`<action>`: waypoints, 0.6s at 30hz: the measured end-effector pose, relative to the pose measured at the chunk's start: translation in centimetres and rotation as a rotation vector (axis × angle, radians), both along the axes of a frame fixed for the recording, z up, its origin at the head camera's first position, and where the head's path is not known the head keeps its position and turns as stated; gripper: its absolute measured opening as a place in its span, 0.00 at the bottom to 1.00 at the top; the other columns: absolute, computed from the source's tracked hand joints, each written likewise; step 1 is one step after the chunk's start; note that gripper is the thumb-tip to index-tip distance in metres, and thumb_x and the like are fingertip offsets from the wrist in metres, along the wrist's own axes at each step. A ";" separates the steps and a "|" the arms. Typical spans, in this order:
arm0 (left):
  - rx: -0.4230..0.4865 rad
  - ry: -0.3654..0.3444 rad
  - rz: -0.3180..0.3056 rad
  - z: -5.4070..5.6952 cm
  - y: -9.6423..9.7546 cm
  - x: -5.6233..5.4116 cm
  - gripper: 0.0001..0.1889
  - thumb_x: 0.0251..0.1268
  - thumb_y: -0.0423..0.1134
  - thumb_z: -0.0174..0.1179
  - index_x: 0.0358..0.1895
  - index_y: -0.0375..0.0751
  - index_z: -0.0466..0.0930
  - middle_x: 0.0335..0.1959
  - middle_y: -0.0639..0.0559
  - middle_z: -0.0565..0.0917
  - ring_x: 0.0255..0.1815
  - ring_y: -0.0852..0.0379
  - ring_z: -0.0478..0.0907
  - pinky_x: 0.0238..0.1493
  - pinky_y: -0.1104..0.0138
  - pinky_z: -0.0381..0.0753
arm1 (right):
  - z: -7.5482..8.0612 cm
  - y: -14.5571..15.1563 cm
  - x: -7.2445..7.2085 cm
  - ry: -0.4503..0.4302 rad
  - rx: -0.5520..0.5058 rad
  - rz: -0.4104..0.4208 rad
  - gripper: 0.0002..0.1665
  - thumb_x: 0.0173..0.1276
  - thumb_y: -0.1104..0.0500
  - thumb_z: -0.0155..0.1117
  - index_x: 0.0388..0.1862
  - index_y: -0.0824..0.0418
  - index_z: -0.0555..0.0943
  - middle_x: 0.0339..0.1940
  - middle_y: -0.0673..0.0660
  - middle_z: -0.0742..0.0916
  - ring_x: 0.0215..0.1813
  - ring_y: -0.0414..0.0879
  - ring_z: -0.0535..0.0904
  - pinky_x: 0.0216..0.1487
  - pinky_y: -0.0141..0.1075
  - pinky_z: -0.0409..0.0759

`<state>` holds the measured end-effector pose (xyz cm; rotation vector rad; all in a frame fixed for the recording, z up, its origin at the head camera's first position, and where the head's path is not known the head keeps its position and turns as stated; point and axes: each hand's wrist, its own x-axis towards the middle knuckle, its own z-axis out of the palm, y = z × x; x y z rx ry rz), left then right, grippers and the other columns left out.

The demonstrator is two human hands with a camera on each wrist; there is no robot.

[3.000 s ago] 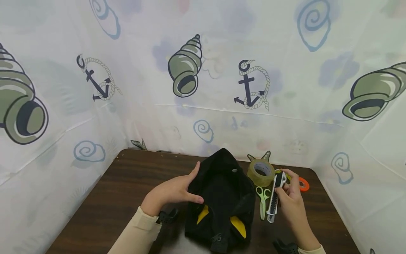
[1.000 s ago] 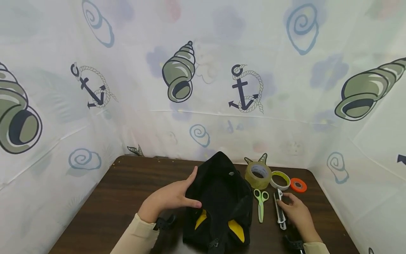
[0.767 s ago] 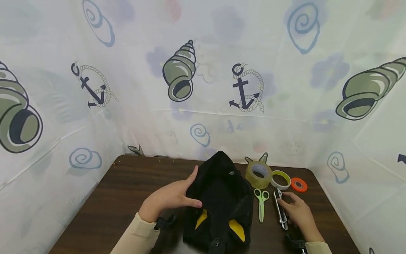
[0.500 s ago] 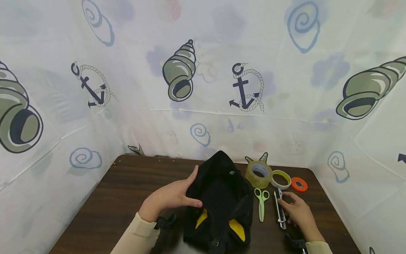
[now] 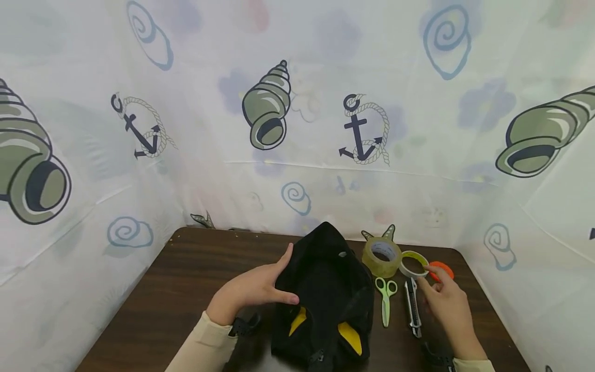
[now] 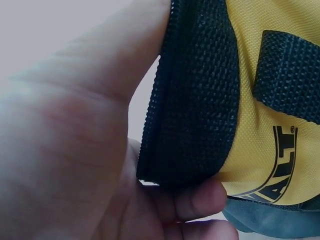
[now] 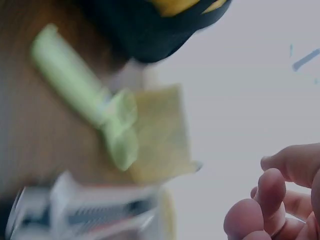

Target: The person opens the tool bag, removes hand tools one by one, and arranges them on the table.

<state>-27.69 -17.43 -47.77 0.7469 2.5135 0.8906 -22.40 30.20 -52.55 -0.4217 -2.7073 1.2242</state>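
Note:
My left hand (image 5: pixel 251 287) grips the left rim of a black and yellow tool bag (image 5: pixel 325 294), thumb toward its mouth. In the left wrist view, fingertips bend around the bag's black edge band (image 6: pixel 200 100), beside yellow fabric with printed lettering. My right hand (image 5: pixel 448 305) holds nothing; its fingers reach over an orange tape roll (image 5: pixel 443 268), close by a white tape roll (image 5: pixel 409 272) with a yellow inside. Just left of that hand a utility knife (image 5: pixel 412 310) lies on the table. The right wrist view shows the loosely bent fingers (image 7: pixel 272 192) apart from the knife.
Green scissors (image 5: pixel 386 302) lie between the bag and the knife. Behind them stands a wide roll of clear packing tape (image 5: pixel 381 258). The dark wooden table (image 5: pixel 186 289) ends at a patterned cloth (image 5: pixel 321 129) hung on several sides.
My right hand brought the utility knife down from beside the tapes, let go of it, then moved up and right to the orange roll. The left hand keeps its grip on the bag.

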 end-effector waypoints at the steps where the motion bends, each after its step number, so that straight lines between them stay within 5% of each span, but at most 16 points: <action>1: -0.003 0.001 0.003 0.0 0.0 0.0 0.67 0.63 0.75 0.70 0.86 0.78 0.19 0.90 0.51 0.56 0.86 0.45 0.67 0.83 0.43 0.70 | 0.9 -0.5 0.2 0.030 0.019 0.009 0.38 0.82 0.33 0.62 0.81 0.50 0.72 0.21 0.57 0.85 0.18 0.48 0.80 0.19 0.40 0.78; 9: -0.007 0.012 0.005 -0.2 0.0 -0.1 0.68 0.63 0.74 0.70 0.86 0.78 0.19 0.90 0.50 0.58 0.85 0.44 0.68 0.82 0.42 0.71 | 6.6 -5.0 2.1 0.133 -0.054 0.118 0.32 0.83 0.34 0.61 0.78 0.43 0.74 0.24 0.59 0.86 0.19 0.51 0.81 0.20 0.40 0.82; 18: 0.008 0.010 -0.001 0.1 0.0 0.1 0.68 0.62 0.73 0.72 0.86 0.78 0.20 0.91 0.50 0.56 0.87 0.44 0.66 0.83 0.42 0.69 | 9.3 -9.6 2.9 0.088 -0.269 0.372 0.25 0.84 0.44 0.65 0.74 0.48 0.77 0.25 0.60 0.83 0.20 0.54 0.80 0.21 0.45 0.84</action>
